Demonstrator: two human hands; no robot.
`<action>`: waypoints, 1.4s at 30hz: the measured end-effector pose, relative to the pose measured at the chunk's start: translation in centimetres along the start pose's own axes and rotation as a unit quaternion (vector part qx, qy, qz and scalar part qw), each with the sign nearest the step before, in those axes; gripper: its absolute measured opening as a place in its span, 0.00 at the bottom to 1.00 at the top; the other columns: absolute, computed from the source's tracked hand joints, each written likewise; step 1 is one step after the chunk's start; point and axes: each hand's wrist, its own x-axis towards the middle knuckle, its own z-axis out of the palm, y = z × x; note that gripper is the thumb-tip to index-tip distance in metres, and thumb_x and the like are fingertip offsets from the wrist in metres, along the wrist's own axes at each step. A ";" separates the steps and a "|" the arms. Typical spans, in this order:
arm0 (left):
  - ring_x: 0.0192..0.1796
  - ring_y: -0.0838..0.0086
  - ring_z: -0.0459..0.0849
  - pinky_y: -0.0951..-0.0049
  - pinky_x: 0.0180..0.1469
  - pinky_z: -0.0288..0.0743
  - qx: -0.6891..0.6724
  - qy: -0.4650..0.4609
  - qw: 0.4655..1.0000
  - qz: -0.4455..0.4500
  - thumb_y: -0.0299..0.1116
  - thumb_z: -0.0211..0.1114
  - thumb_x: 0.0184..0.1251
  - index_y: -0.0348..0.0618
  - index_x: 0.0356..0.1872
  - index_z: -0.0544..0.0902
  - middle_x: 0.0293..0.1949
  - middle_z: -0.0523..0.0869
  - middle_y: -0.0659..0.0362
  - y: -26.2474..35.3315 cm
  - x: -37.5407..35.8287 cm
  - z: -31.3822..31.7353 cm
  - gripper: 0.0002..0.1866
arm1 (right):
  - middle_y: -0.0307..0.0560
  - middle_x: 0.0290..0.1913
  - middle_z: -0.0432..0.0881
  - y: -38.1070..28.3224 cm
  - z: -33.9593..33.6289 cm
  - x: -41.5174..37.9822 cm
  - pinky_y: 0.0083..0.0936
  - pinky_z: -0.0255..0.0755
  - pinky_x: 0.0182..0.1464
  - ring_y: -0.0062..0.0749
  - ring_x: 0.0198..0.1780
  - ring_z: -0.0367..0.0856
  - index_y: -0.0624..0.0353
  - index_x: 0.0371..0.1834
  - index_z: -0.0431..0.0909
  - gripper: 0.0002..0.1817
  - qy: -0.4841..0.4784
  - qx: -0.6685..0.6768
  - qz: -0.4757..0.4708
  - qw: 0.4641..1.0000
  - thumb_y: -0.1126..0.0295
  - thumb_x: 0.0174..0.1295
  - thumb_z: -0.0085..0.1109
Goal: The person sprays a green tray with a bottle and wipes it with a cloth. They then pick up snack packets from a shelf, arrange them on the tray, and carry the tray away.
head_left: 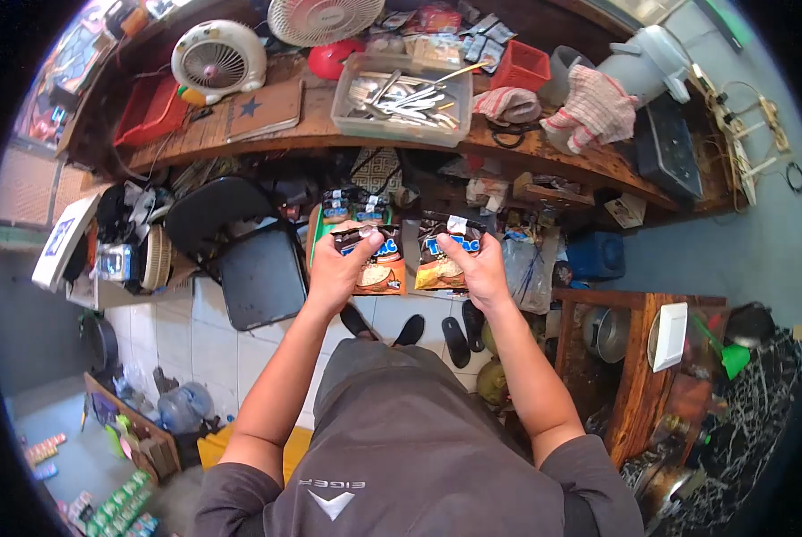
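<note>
My left hand (336, 273) is closed on an orange-and-black snack packet (386, 270), its thumb across the upper front. In my right hand (486, 276) is a black-and-yellow snack packet (437, 271), also pinched near the top under the thumb. Both packets stand upright side by side, with a narrow gap between them and their printed fronts facing me. Just beyond the left packet, more small dark packets (369, 210) sit in a green-edged container (315, 234), partly hidden by my left hand.
A wooden counter (320, 139) runs across the front, carrying a clear bin of cutlery (468, 121), a white fan (219, 61) and a red basket (521, 65). A black folding chair (259, 277) stands at left. At right is a wooden cabinet (629, 385). Slippers (454, 342) lie on the floor.
</note>
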 end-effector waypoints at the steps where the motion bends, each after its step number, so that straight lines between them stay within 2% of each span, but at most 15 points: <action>1: 0.37 0.84 0.81 0.80 0.41 0.76 0.013 0.019 1.000 -0.002 0.35 0.72 0.67 0.38 0.40 0.83 0.36 0.86 0.63 -0.2 -0.6 0.2 0.11 | 0.40 0.43 0.86 0.2 -0.2 0.1 0.21 0.77 0.46 0.18 0.41 0.83 0.64 0.48 0.81 0.14 -0.002 0.001 0.000 1.000 0.70 0.62 0.71; 6: 0.37 0.84 0.81 0.80 0.41 0.76 0.028 0.051 0.998 -0.007 0.35 0.72 0.67 0.39 0.40 0.82 0.35 0.85 0.64 -1.0 -2.2 -1.2 0.11 | 0.38 0.43 0.86 1.1 0.0 0.2 0.20 0.76 0.47 0.17 0.41 0.82 0.62 0.49 0.81 0.14 -0.040 0.017 -0.003 0.999 0.70 0.63 0.70; 10: 0.39 0.83 0.81 0.79 0.44 0.76 -0.036 0.062 0.997 -0.017 0.33 0.71 0.67 0.41 0.42 0.80 0.37 0.84 0.63 -0.3 -2.6 -2.7 0.10 | 0.37 0.42 0.85 1.8 0.8 0.3 0.18 0.74 0.46 0.16 0.41 0.80 0.62 0.48 0.81 0.14 -0.037 0.019 -0.011 0.999 0.70 0.62 0.70; 13: 0.43 0.83 0.80 0.79 0.48 0.74 -0.012 0.054 0.998 0.020 0.29 0.69 0.66 0.41 0.44 0.80 0.39 0.84 0.65 0.1 -2.5 -4.4 0.09 | 0.33 0.39 0.80 2.3 1.3 0.4 0.17 0.70 0.47 0.15 0.42 0.76 0.60 0.47 0.80 0.13 -0.050 -0.029 -0.039 0.998 0.70 0.62 0.69; 17: 0.41 0.85 0.79 0.81 0.45 0.73 0.064 0.044 0.995 0.069 0.26 0.69 0.66 0.40 0.43 0.81 0.39 0.84 0.66 0.7 -2.2 -7.2 0.08 | 0.31 0.37 0.78 2.5 2.8 0.6 0.16 0.68 0.46 0.15 0.41 0.74 0.59 0.44 0.79 0.10 -0.071 -0.038 -0.055 0.995 0.72 0.61 0.67; 21: 0.40 0.85 0.79 0.81 0.44 0.73 0.090 0.023 0.995 0.037 0.26 0.69 0.66 0.39 0.43 0.82 0.38 0.84 0.66 1.8 -1.9 -11.0 0.07 | 0.31 0.36 0.77 3.8 5.0 1.1 0.17 0.68 0.45 0.14 0.39 0.73 0.58 0.42 0.78 0.09 -0.062 -0.071 -0.051 0.994 0.72 0.61 0.67; 23: 0.39 0.85 0.80 0.81 0.43 0.74 0.119 0.012 0.987 0.105 0.25 0.69 0.65 0.38 0.44 0.82 0.38 0.85 0.65 1.9 -1.2 -13.1 0.09 | 0.32 0.37 0.79 4.6 6.7 1.4 0.17 0.69 0.45 0.14 0.40 0.75 0.59 0.42 0.79 0.09 -0.050 -0.116 -0.068 0.990 0.72 0.61 0.68; 26: 0.43 0.83 0.81 0.79 0.46 0.75 0.160 -0.028 0.982 0.093 0.24 0.68 0.64 0.38 0.45 0.82 0.40 0.85 0.64 2.3 0.1 -16.9 0.10 | 0.34 0.39 0.81 5.6 10.0 1.6 0.17 0.71 0.47 0.15 0.42 0.77 0.60 0.43 0.80 0.10 -0.016 -0.147 -0.098 0.984 0.71 0.61 0.68; 30: 0.43 0.80 0.83 0.77 0.48 0.75 0.277 -0.056 0.948 0.149 0.24 0.69 0.61 0.37 0.44 0.83 0.39 0.86 0.62 3.4 2.1 -20.4 0.11 | 0.38 0.42 0.82 7.9 12.4 1.9 0.21 0.73 0.52 0.19 0.47 0.79 0.62 0.46 0.80 0.12 0.004 -0.191 -0.099 0.977 0.71 0.62 0.67; 31: 0.42 0.76 0.84 0.75 0.49 0.76 0.306 -0.063 0.938 0.149 0.23 0.69 0.59 0.38 0.44 0.83 0.39 0.87 0.60 3.5 2.6 -21.0 0.12 | 0.42 0.44 0.83 8.6 13.0 2.1 0.24 0.74 0.53 0.26 0.49 0.81 0.64 0.44 0.81 0.12 0.028 -0.194 -0.113 0.974 0.71 0.61 0.68; 32: 0.42 0.76 0.84 0.75 0.49 0.76 0.301 -0.065 0.940 0.144 0.23 0.69 0.59 0.38 0.44 0.83 0.39 0.87 0.60 3.2 3.2 -21.5 0.12 | 0.42 0.44 0.83 9.1 13.1 2.4 0.24 0.74 0.53 0.26 0.49 0.81 0.64 0.44 0.81 0.12 0.030 -0.199 -0.109 0.973 0.71 0.61 0.68; 34: 0.45 0.69 0.87 0.73 0.51 0.77 0.325 -0.094 0.935 0.105 0.23 0.70 0.57 0.39 0.43 0.84 0.41 0.89 0.55 2.2 4.5 -22.5 0.12 | 0.47 0.46 0.83 9.3 13.5 2.8 0.28 0.74 0.54 0.35 0.50 0.82 0.64 0.42 0.83 0.11 0.050 -0.376 -0.151 0.913 0.72 0.57 0.69; 35: 0.45 0.69 0.87 0.73 0.51 0.77 0.324 -0.102 0.935 0.101 0.23 0.70 0.57 0.39 0.43 0.84 0.41 0.89 0.55 1.5 5.3 -22.9 0.12 | 0.49 0.46 0.83 9.6 13.6 3.1 0.31 0.74 0.54 0.42 0.49 0.83 0.62 0.41 0.85 0.11 0.061 -0.387 -0.142 0.909 0.70 0.56 0.69; 38: 0.46 0.63 0.87 0.71 0.49 0.78 0.350 -0.134 0.922 0.095 0.23 0.70 0.55 0.41 0.43 0.84 0.41 0.88 0.53 -2.0 8.2 -23.5 0.13 | 0.48 0.45 0.83 11.0 13.4 4.2 0.32 0.75 0.52 0.42 0.48 0.83 0.61 0.41 0.85 0.12 0.093 -0.459 -0.101 0.878 0.66 0.58 0.68; 42: 0.43 0.57 0.87 0.66 0.45 0.78 0.390 -0.141 0.903 0.109 0.27 0.72 0.54 0.40 0.43 0.84 0.41 0.87 0.51 -7.8 12.3 -24.0 0.14 | 0.48 0.44 0.82 15.2 10.9 7.1 0.35 0.75 0.51 0.47 0.48 0.82 0.58 0.42 0.85 0.12 0.068 -0.516 -0.066 0.852 0.65 0.57 0.69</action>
